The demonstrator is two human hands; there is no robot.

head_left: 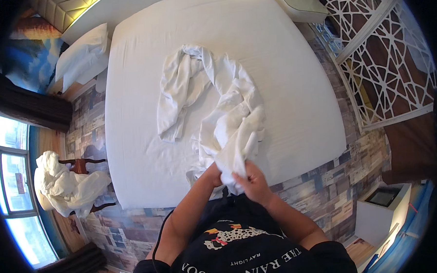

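Note:
A long white bed linen cloth [230,126], crumpled and twisted, lies in a hooked curve across the white-covered bed [299,94]. Its near end is gathered up at the bed's front edge, close to my body. My left hand [213,175] grips this end from the left, its fingers partly hidden behind the fabric. On the other side, my right hand [253,183] is closed on the same end, thumb on top of the folds. The far part of the cloth bends over to the left and rests loosely on the mattress.
A chair [80,166] heaped with white bedding [67,184] stands left of the bed. White pillows [85,54] lie at the far left. A nightstand [300,5] is at the far right, beside a white lattice screen [376,63]. A white cabinet [380,215] stands near right.

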